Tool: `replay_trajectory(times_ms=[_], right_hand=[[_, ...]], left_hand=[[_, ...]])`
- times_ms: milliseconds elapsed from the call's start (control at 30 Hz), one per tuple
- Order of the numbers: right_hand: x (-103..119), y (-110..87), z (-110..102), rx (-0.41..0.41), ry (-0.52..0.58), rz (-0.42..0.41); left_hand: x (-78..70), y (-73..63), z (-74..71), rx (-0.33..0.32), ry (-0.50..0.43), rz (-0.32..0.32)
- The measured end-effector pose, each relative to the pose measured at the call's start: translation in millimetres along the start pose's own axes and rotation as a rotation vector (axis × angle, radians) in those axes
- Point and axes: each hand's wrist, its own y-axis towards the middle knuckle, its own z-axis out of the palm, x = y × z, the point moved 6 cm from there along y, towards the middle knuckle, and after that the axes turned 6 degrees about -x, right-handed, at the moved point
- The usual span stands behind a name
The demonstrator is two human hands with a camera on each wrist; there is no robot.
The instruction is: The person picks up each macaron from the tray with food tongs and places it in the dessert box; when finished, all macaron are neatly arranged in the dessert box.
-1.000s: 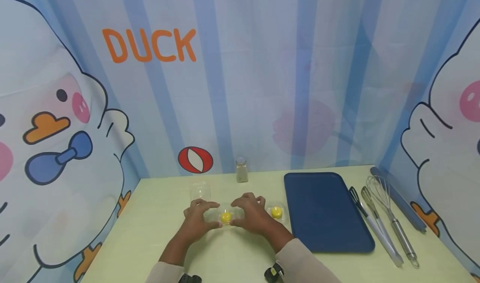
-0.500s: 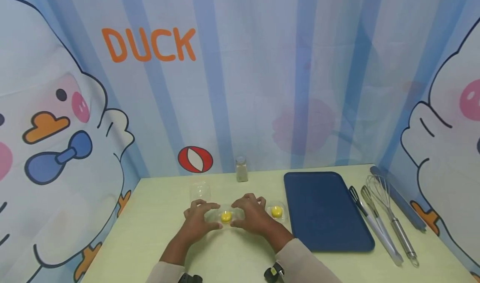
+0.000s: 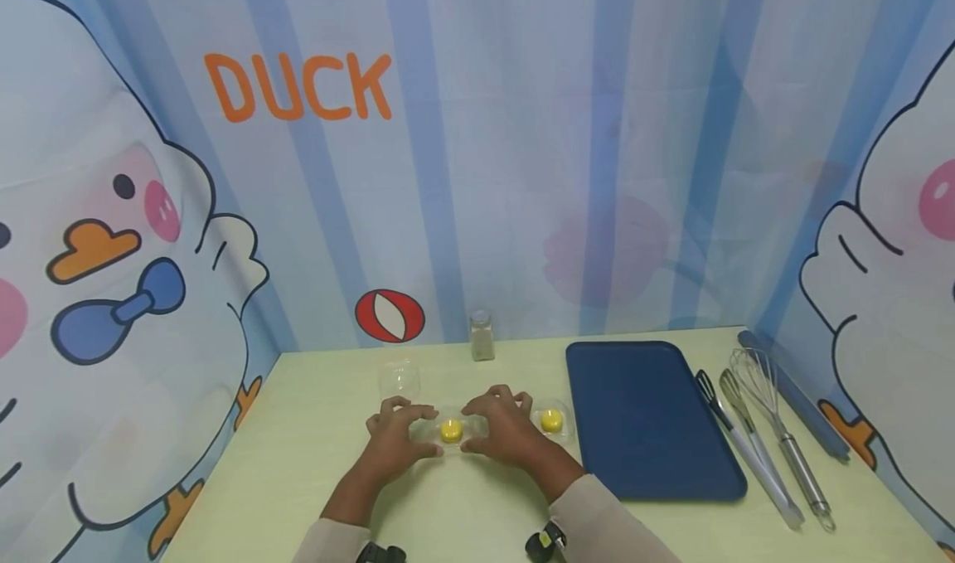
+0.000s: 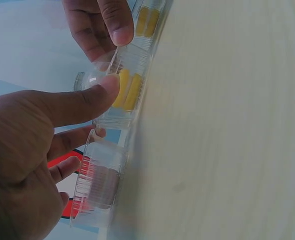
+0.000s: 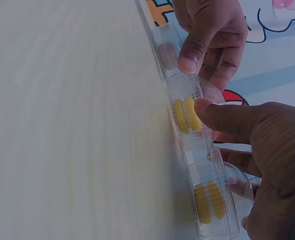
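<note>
A clear plastic macaron box (image 4: 116, 120) with a yellow macaron (image 3: 451, 431) inside stands on the table between both hands. My left hand (image 3: 394, 443) grips its left side, thumb at the near edge and index finger at the far edge. My right hand (image 3: 507, 430) holds the right side the same way, thumb tip (image 5: 202, 105) by the rim. To the right, a second clear box (image 5: 232, 220) holds another yellow macaron (image 3: 551, 420). Behind the left hand sits a third clear box (image 3: 399, 378); the left wrist view shows a dull pinkish-brown macaron (image 4: 103, 187) in it.
A dark blue tray (image 3: 656, 422) lies right of the boxes. Beyond it are a small black-headed whisk (image 3: 739, 439), tongs (image 3: 746, 414), a wire whisk (image 3: 794, 455) and a long grey-blue bar (image 3: 798, 397). A glass shaker (image 3: 482, 337) stands at the back by the printed curtain.
Both hands keep their hold on the middle box, with hardly any movement. The head view shifts very slightly.
</note>
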Motion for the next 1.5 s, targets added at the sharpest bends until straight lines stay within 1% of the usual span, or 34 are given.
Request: replay_trajectory(times_ms=[100,200,400,567,767,1000,1167,1233,1367,1500], right_hand=[[-0.9,0.6,0.6,-0.002,-0.007,0.003],[-1.7,0.7,0.9,-0.004,-0.012,0.012],[-2.3,1.5,-1.3,-0.015,-0.017,0.024],[-4.3,3.0,-2.9,-0.030,-0.042,0.023],[-6.6,4.2,-2.5,-0.029,-0.064,0.037],[-4.8,4.9,-4.3,-0.020,-0.060,0.064],[-3.4,4.4,-5.4,-0.014,-0.052,0.068],[-3.2,4.3,-5.3,-0.012,-0.053,0.067],[-1.0,6.2,-5.8,-0.008,-0.056,0.055],[2.7,9.7,-6.6,0.016,-0.057,0.051]], left_hand=[[0.8,0.1,0.6,0.000,0.016,-0.006],[0.2,0.5,1.5,0.001,0.037,0.004],[-5.1,2.8,3.5,0.001,0.055,0.006],[-9.3,6.9,5.4,0.009,0.063,0.004],[-9.7,10.1,9.2,0.024,0.069,-0.009],[-9.8,12.0,9.8,0.027,0.088,-0.008],[-9.7,11.1,6.0,0.035,0.108,-0.019],[-9.0,11.4,2.8,0.036,0.108,-0.011],[-3.3,14.4,-4.8,0.042,0.098,0.008],[3.8,18.9,-15.0,0.040,0.086,0.014]])
